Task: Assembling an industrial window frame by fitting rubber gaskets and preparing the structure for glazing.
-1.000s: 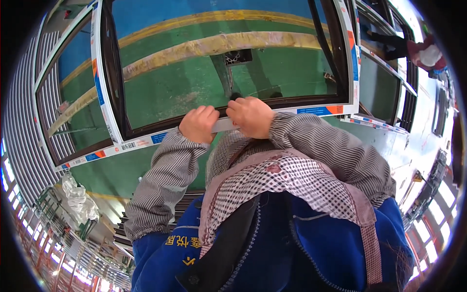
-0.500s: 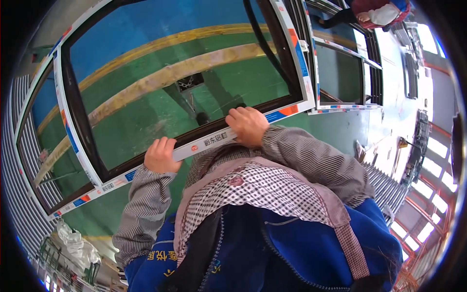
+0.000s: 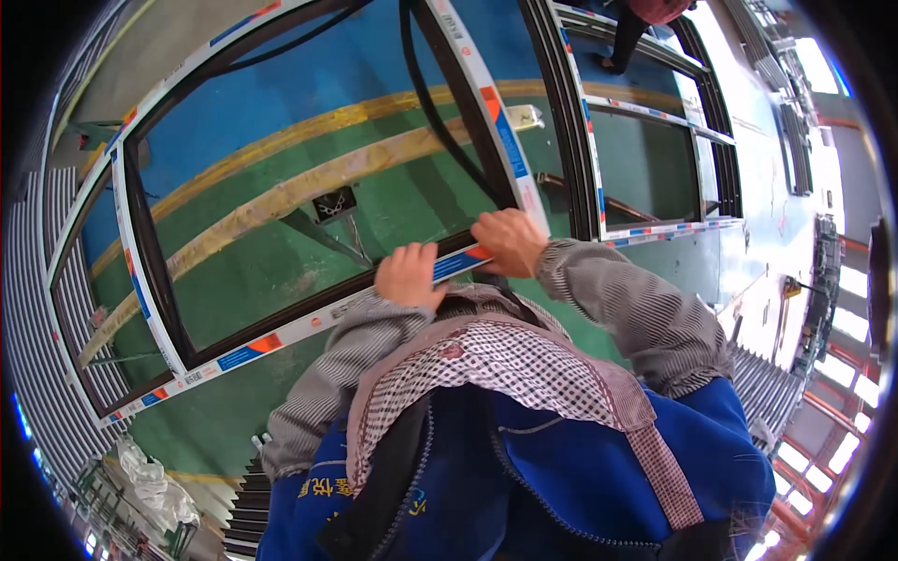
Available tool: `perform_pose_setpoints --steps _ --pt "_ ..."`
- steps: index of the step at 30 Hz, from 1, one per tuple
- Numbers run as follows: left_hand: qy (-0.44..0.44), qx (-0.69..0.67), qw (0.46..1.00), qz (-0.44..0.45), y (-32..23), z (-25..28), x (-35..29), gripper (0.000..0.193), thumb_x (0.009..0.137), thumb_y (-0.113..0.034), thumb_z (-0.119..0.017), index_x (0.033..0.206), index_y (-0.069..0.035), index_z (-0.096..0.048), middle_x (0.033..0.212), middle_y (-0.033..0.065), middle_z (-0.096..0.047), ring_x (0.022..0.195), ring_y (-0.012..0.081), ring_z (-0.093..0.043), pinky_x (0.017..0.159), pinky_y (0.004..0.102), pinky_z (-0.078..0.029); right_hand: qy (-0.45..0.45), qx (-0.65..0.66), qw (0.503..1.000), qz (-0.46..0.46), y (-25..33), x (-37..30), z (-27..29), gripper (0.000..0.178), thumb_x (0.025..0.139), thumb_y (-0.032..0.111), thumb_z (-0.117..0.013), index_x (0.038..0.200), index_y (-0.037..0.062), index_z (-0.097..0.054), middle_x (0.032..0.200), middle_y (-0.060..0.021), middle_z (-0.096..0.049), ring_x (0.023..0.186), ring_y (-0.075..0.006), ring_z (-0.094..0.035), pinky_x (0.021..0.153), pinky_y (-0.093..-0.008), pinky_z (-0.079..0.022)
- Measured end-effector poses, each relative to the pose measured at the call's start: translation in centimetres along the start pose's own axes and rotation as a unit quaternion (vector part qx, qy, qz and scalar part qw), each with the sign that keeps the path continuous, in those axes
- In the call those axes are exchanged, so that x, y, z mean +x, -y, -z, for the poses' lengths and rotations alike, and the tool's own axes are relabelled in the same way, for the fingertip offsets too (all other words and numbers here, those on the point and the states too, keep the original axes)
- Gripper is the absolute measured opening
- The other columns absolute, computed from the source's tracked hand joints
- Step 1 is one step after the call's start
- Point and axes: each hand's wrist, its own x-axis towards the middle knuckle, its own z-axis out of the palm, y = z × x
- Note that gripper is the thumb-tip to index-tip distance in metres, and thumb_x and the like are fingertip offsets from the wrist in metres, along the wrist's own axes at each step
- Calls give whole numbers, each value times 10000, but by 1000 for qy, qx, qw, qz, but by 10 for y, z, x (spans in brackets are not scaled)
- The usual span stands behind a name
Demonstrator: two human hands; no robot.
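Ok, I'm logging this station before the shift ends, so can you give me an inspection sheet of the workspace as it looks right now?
Surface: green floor with blue area and worn yellow stripes, seen through the frame.
Job's things: white window frame with dark inner edge and blue and orange stickers, lying flat.
Clutter: crumpled clear plastic at lower left.
Grips: left hand and right hand both rest on the frame's near rail; closed grip cannot be told.
Cables: black rubber strip loops across the frame opening.
Surroundings: second window frame to the right; another person's legs at top; metal racks at left.
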Motion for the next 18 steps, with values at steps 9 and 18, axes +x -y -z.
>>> perform_pose_setpoints --steps 9,18 --pt "-68 90 992 55 -23 -21 21 677 624 -432 -826 1139 -94 -543 966 80 -628 908 293 -618 764 425 -514 -8 -15 999 52 -13 3 -16 191 755 244 -644 820 64 -643 783 -98 -629 675 -265 -661 600 -382 -495" --pt "-90 -4 985 144 -51 -21 42 539 855 -374 -640 1300 -102 -503 1077 105 -647 971 304 -624 835 415 -499 -88 146 973 158 -138 -43 76 495 727 268 -763 1118 25 -581 1140 -152 -577 1090 -336 -549 962 -427 -440"
